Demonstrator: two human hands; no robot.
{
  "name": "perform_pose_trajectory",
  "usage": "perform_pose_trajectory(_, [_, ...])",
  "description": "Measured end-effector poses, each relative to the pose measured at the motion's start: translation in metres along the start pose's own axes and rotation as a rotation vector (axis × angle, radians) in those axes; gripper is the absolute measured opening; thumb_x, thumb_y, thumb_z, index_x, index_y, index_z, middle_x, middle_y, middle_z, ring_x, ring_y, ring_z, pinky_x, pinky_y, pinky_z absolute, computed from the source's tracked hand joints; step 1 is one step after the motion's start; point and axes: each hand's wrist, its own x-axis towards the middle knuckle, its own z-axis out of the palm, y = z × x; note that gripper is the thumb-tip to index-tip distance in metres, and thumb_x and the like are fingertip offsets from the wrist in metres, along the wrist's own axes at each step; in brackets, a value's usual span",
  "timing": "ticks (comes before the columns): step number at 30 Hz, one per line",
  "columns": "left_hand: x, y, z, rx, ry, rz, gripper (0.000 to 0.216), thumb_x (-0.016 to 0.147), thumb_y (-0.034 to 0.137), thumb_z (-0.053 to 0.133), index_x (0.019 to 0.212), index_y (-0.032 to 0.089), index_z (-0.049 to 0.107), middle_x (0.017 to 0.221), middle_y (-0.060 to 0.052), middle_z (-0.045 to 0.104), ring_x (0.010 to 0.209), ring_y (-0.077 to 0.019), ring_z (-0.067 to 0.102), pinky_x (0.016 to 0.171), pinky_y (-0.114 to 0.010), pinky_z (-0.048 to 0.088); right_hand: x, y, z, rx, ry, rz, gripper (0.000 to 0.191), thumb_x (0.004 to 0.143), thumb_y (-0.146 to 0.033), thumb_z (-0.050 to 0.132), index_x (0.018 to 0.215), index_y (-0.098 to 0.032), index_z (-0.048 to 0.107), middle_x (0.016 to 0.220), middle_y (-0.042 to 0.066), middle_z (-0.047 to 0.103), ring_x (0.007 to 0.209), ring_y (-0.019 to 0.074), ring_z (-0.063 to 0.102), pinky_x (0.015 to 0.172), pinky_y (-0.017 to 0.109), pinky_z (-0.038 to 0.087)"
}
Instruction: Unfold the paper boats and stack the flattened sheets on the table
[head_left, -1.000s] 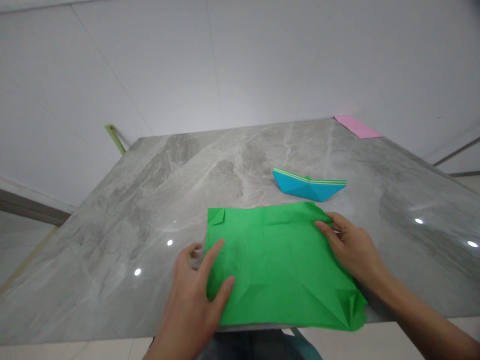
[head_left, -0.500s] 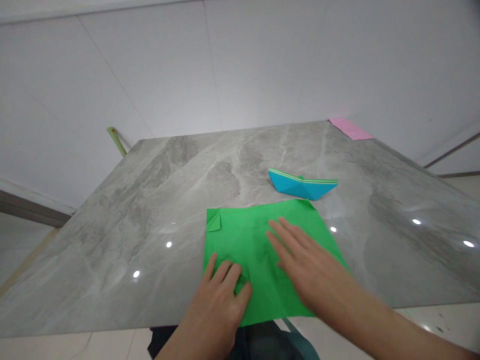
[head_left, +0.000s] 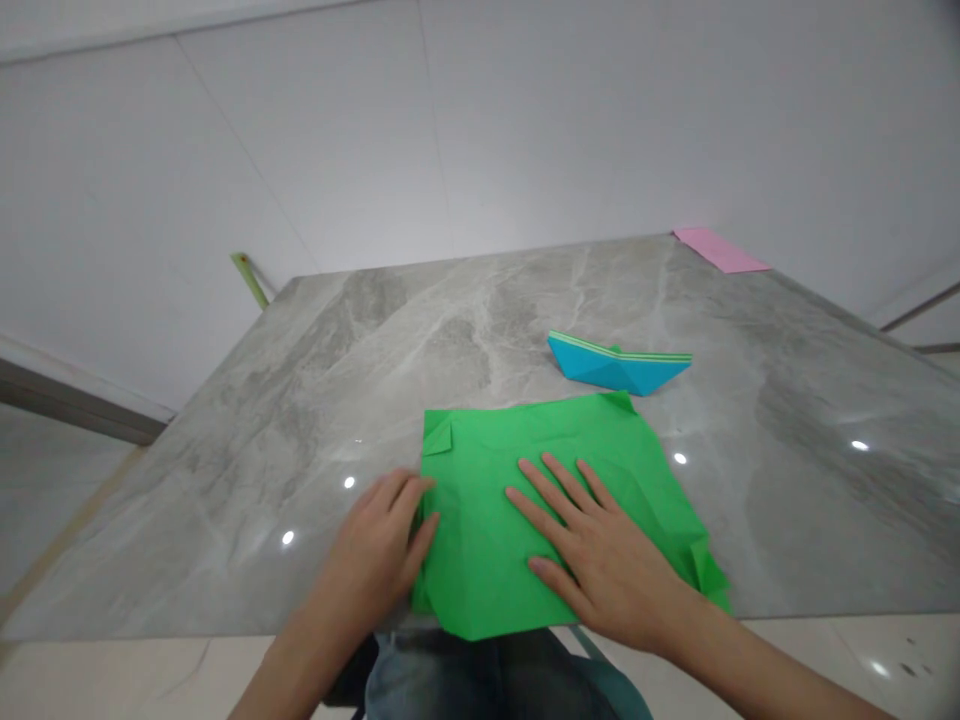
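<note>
A creased sheet of green paper [head_left: 480, 540] lies at the near edge of the table, its lower edge reaching slightly past it. Its top left corner is folded over in a small triangle, and the lower right corner is crumpled up. My right hand [head_left: 600, 550] rests flat on the middle of the sheet with fingers spread. At the sheet's left edge, my left hand [head_left: 379, 540] has its fingers curled and thumb on top, gripping that edge. Just beyond the sheet stands a blue folded paper boat [head_left: 619, 372] with green rims.
The grey marbled table [head_left: 360, 350] narrows toward a white wall [head_left: 525, 130]. A pink sheet of paper [head_left: 720, 250] lies at the far right corner. Beyond the far left corner, a light green strip [head_left: 250, 281] is by the wall.
My left hand has moved from on top of the paper to its left edge. My right hand has come down flat with fingers spread. The lower right corner now shows crumpled.
</note>
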Motion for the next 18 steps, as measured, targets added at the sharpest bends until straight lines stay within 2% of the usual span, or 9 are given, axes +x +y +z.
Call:
perform_pose_trajectory(3, [0.037,-0.017,0.009,-0.044,0.079,-0.013,0.039,0.091,0.024,0.057,0.129,0.017,0.054,0.131,-0.013,0.061,0.120,-0.0272,0.054,0.104,-0.047,0.046,0.000,0.000,0.000,-0.009,-0.009,-0.013,0.062,0.100,-0.046,0.044,0.157,-0.028,0.026,0.164,0.010,0.020,0.149,0.0383,0.023,0.113,0.068,0.026])
perform_pose_trajectory(7, [0.066,-0.030,0.022,-0.129,0.102,0.000,0.037,0.088,0.024,0.062,0.124,0.017,0.060,0.117,-0.009,0.070,0.110,-0.0258,0.058,0.099,-0.045,0.049,0.000,0.001,-0.001,-0.010,-0.015,-0.017,0.062,0.101,-0.048,0.041,0.157,-0.029,0.024,0.164,0.008,0.020,0.149,0.0377,0.024,0.112,0.068,0.027])
perform_pose_trajectory(11, [0.072,-0.035,0.029,-0.149,0.150,-0.043,0.029,0.090,0.020,0.055,0.116,0.015,0.065,0.108,-0.011,0.074,0.103,-0.0259,0.061,0.095,-0.045,0.050,-0.001,0.001,-0.001,-0.020,-0.010,0.011,0.062,0.101,-0.050,0.040,0.157,-0.028,0.025,0.164,0.009,0.021,0.149,0.0367,0.024,0.112,0.067,0.028])
perform_pose_trajectory(14, [0.074,-0.038,0.027,-0.177,0.168,-0.100,0.022,0.091,0.021,0.052,0.101,0.017,0.071,0.098,-0.010,0.076,0.095,-0.0242,0.066,0.090,-0.041,0.052,-0.002,0.002,0.001,-0.029,-0.010,0.012,0.063,0.101,-0.051,0.039,0.157,-0.027,0.025,0.164,0.009,0.021,0.149,0.0362,0.024,0.113,0.067,0.028])
perform_pose_trajectory(18, [0.082,-0.042,0.022,-0.229,0.160,-0.196,0.020,0.090,0.024,0.055,0.090,0.018,0.074,0.085,-0.006,0.077,0.074,-0.0195,0.069,0.075,-0.033,0.055,-0.002,0.002,0.005,-0.048,0.014,0.024,0.063,0.101,-0.049,0.041,0.157,-0.026,0.025,0.164,0.010,0.022,0.149,0.0367,0.023,0.113,0.067,0.027])
